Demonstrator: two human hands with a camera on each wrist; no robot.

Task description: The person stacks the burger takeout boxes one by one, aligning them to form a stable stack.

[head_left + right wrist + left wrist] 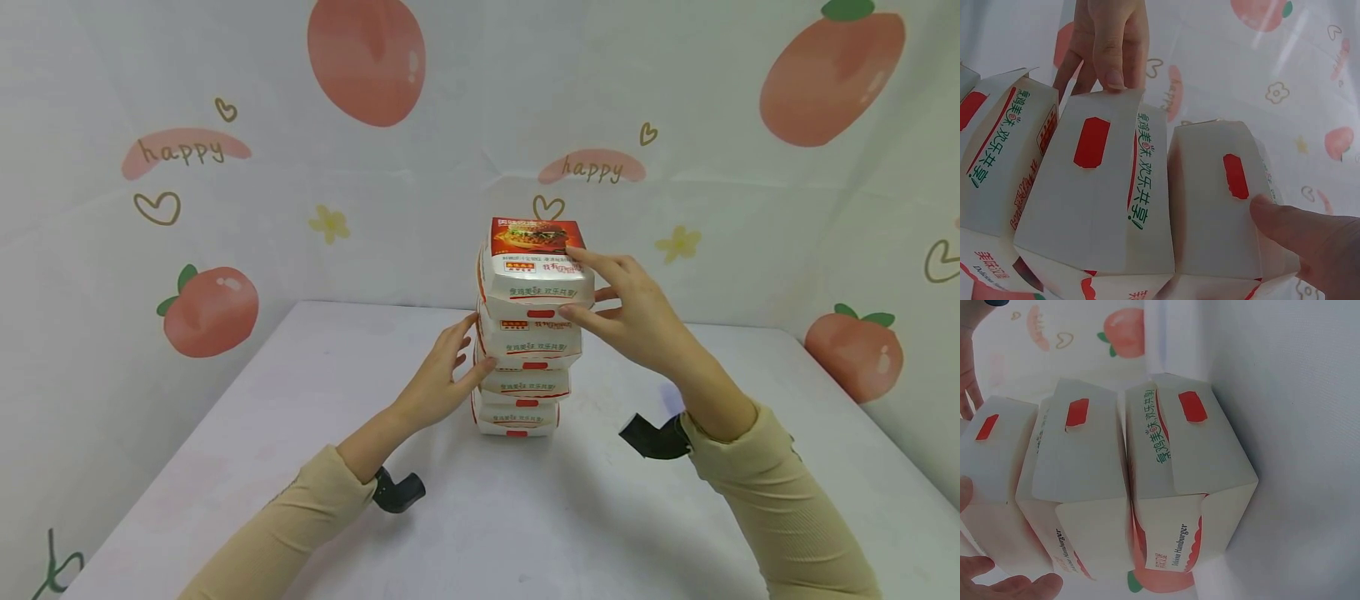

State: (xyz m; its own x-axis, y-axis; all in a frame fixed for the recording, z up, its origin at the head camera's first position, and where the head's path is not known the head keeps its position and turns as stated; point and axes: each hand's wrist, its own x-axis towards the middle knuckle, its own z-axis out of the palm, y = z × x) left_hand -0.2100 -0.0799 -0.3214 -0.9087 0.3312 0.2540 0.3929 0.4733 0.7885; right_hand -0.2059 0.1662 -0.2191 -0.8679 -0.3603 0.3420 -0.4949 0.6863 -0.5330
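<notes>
Several white paper hamburger boxes stand stacked in a slightly uneven tower on the table. On top sits a box (536,292) with a burger picture on its lid. My right hand (637,312) holds this top box at its right side, thumb on the front near the red tab and index finger on the lid; its other fingers are partly hidden. My left hand (438,379) rests against the tower's left side around the second box (532,340), fingers fairly straight and thumb near the front edge. Below these are a third box (525,385) and the bottom box (516,418).
The white table (315,375) extends around the tower. Behind it hangs a white backdrop (465,167) printed with fruit, hearts and "happy". Black wrist mounts (656,437) stick out from both sleeve cuffs.
</notes>
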